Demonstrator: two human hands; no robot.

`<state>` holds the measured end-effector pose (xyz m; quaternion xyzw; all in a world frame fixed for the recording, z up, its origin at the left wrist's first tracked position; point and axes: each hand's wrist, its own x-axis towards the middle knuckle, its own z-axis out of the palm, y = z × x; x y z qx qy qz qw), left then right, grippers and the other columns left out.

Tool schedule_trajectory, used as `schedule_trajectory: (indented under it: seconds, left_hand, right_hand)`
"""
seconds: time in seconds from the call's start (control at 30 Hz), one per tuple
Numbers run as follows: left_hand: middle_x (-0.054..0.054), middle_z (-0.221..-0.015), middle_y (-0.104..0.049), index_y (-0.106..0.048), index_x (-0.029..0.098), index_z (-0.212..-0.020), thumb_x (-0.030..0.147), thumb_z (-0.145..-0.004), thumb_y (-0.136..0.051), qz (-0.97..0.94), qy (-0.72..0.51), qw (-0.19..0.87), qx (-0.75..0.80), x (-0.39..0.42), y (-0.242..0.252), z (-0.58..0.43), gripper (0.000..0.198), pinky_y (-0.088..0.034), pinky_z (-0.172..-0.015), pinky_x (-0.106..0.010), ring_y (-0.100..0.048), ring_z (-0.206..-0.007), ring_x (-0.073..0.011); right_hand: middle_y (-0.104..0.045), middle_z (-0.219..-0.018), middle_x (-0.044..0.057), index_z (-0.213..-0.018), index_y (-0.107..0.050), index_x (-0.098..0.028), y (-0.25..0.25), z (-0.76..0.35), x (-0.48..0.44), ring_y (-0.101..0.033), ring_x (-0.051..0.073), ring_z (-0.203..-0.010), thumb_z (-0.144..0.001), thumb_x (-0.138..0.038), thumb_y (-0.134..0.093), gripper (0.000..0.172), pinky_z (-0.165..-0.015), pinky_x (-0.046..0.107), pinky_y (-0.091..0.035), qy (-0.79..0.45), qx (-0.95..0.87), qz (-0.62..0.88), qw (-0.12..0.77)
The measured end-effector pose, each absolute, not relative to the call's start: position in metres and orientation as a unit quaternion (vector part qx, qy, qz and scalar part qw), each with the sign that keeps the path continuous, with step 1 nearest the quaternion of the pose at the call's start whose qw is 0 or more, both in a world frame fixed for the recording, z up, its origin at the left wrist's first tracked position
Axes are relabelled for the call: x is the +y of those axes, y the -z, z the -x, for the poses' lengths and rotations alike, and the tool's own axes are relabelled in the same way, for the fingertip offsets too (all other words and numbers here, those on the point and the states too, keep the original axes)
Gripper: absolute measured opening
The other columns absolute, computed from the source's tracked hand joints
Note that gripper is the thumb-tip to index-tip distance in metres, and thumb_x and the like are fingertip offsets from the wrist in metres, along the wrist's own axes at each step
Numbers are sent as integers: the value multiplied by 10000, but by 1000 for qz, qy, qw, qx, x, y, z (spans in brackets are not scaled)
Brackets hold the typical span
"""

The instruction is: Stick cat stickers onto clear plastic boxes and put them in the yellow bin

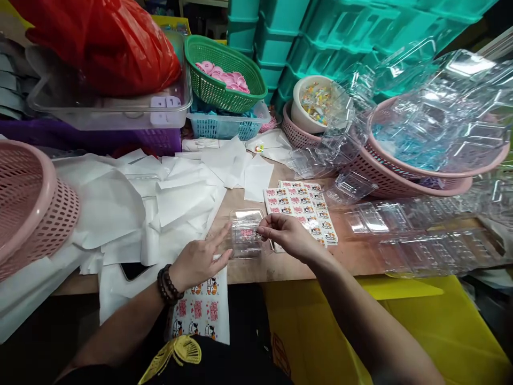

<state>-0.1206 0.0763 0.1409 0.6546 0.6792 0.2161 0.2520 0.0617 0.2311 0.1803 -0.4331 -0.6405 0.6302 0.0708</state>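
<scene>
A clear plastic box (245, 235) sits on the tabletop (352, 259) near its front edge. The left hand (200, 260) lies flat against its side, grip open. The right hand (287, 235) pinches its right edge. Sticker sheets (306, 206) lie just beside.

Clear box (245, 233) between hands, sticker sheets (301, 208) right

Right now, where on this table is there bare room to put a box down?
Bare wood shows in a wedge between the white papers and the sticker sheets, behind the box, and along the front edge between the right hand and the clear trays. Left, back and right are crowded with paper, baskets and trays.
</scene>
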Motion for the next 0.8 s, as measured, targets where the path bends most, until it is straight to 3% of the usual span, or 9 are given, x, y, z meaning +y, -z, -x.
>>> schedule_trajectory:
  seconds: [0.2, 0.43, 0.6, 0.8]
  left_hand:
    - [103, -445, -361, -392, 124, -1505, 348, -953, -449, -662, -191, 249, 681, 77, -140, 121, 599, -406, -504, -235, -381, -386, -122]
    - [95, -472, -423, -265, 133, -1561, 351, -962, -446, -672, -190, 237, 676, 76, -136, 119, 662, -410, -500, -225, -426, -396, -121]
    - [108, -435, -387, -247, 124, -1565, 353, -966, -440, -676, -187, 234, 673, 76, -136, 119, 670, -410, -488, -225, -423, -379, -122]
    - [95, -446, -446, -251, 140, -1568, 333, -955, -445, -684, -180, 219, 672, 76, -137, 118, 672, -428, -493, -230, -441, -385, -124]
  right_hand:
    - [-616, -647, -3, -700, -600, -170, -183, -58, 233, -555, 130, -632, -670, -512, -764, 380, -617, 276, -395, -609, -664, 430, 64]
    - [-617, -623, -9, -716, -593, -175, -185, -57, 233, -543, 124, -608, -637, -522, -775, 400, -576, 261, -365, -609, -657, 441, 52]
    - [-617, -621, -10, -712, -591, -181, -186, -57, 232, -483, 101, -541, -660, -494, -747, 353, -502, 244, -313, -600, -660, 450, 46]
    - [-620, -616, -13, -711, -581, -188, -186, -56, 231, -419, 81, -486, -695, -420, -713, 267, -452, 231, -279, -595, -657, 460, 41]
